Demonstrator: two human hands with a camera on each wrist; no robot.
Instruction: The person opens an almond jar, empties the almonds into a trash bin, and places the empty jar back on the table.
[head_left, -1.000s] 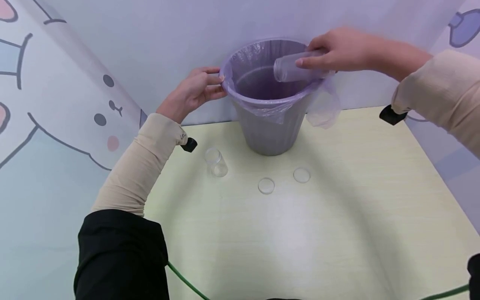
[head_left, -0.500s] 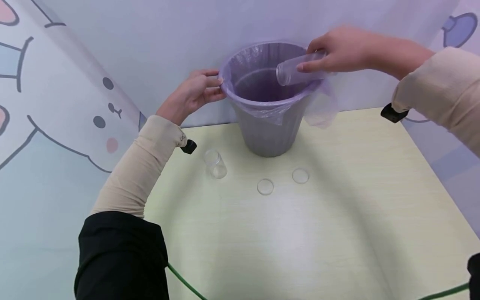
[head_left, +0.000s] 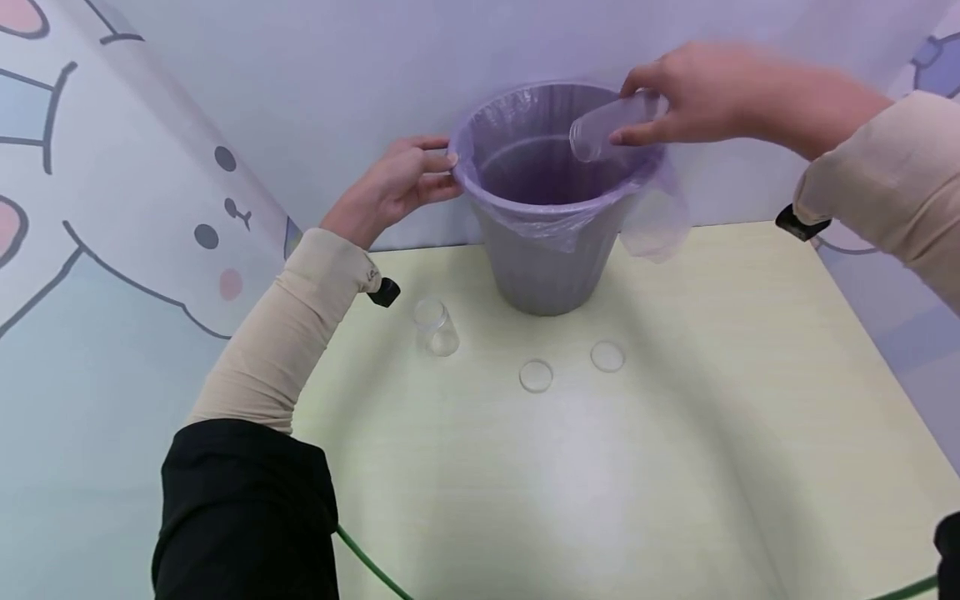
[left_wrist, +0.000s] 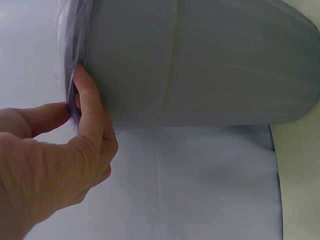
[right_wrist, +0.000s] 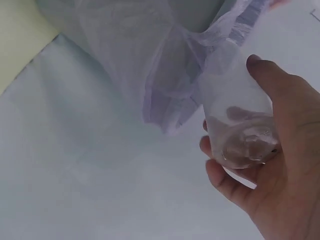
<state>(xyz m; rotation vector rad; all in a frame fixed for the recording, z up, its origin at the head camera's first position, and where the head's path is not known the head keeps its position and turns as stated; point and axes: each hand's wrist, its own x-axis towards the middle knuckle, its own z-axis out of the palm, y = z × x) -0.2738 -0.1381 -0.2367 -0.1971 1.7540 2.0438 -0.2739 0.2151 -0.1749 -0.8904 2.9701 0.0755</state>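
A grey trash can [head_left: 543,258] lined with a thin purple plastic bag [head_left: 487,133] stands at the back of the table. My left hand [head_left: 401,183] pinches its left rim; in the left wrist view the thumb and fingers [left_wrist: 90,105] grip the bag's edge there. On the other side my right hand [head_left: 701,104] holds a clear plastic jar [head_left: 600,132], tilted with its open mouth over the inside of the can. The right wrist view shows the fingers wrapped round the jar [right_wrist: 240,110], its base toward the palm.
Another clear jar [head_left: 437,329] stands on the table [head_left: 480,483] left of the can. Two clear round lids [head_left: 536,377] lie in front of the can. A wall covering [head_left: 337,75] with cartoon drawings rises right behind it. A green cable [head_left: 371,562] runs near the front edge.
The jar in my right hand has shifted slightly rightward relative to the can and now tips more steeply, mouth down. My left hand keeps its grip on the rim.
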